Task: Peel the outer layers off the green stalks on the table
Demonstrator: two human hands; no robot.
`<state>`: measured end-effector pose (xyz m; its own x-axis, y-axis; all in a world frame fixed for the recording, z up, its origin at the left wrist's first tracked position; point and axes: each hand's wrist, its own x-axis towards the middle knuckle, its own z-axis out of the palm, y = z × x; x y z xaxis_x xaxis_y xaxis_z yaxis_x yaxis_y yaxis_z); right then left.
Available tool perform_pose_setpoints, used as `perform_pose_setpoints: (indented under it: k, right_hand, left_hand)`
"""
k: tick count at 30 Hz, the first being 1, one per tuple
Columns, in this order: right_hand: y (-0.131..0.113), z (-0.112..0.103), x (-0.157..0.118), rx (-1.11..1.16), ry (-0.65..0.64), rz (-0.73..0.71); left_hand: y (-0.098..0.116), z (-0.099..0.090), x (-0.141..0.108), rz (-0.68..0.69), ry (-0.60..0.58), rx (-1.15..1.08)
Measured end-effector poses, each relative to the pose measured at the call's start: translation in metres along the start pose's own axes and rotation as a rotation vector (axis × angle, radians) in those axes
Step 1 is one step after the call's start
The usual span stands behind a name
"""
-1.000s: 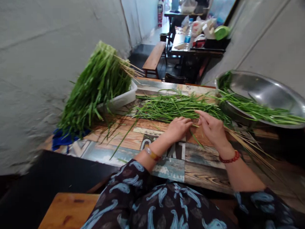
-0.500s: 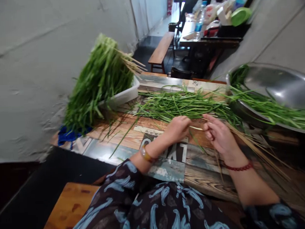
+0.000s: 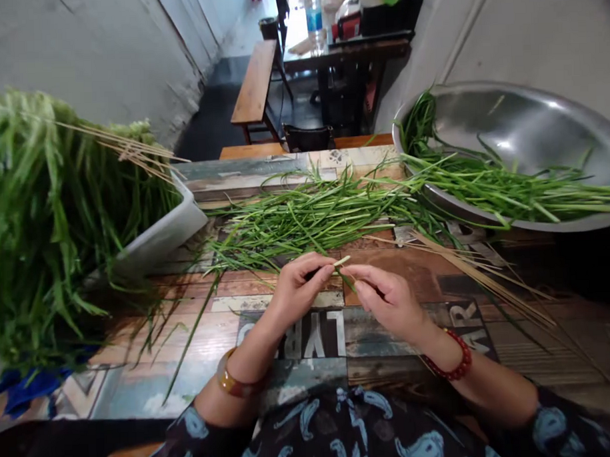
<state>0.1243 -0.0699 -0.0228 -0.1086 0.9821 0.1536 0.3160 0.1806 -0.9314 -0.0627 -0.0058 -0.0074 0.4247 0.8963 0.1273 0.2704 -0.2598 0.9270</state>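
Between the thumb and fingers of my left hand (image 3: pixel 305 282) is a green chive stalk (image 3: pixel 342 261), its pale end sticking up past the fingertips. Close against it, my right hand (image 3: pixel 389 297) is closed in a pinch on a thin bamboo skewer, mostly hidden by the palm, with its tip at the chive. Just beyond both hands lies a loose pile of chives (image 3: pixel 304 215) on the table. To the right of my right hand rests a bundle of bamboo skewers (image 3: pixel 487 282).
A white tub (image 3: pixel 169 226) at the left bears a tall heap of skewered chives (image 3: pixel 48 197). A steel bowl (image 3: pixel 526 127) with more chives stands at the right. Blue cloth (image 3: pixel 30 388) lies at the near left corner. A bench (image 3: pixel 256 80) is beyond the patterned table (image 3: pixel 310 385).
My view has turned left and down, so the tub and bowl show larger. My hands have come together; the chive's pale end now points up between them.
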Motion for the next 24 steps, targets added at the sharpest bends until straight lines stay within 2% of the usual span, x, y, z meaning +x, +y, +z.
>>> perform_pose_setpoints:
  k: [9,18,24]
  right_hand:
    - [-0.0028,-0.0048,-0.0013,-0.058,-0.031,0.045]
    - [-0.0044,-0.0019,-0.0027,0.056,-0.063,0.141]
    - [-0.0084,0.0005,-0.003,0.083,-0.08,0.165]
  left_hand:
    - [0.0062,0.0037,0.0002,-0.103,-0.044,-0.099]
    - [0.0067,0.0078,-0.0016,-0.188,0.013,-0.229]
    - [0.0072,0.0089,-0.0019,-0.205,0.057,-0.231]
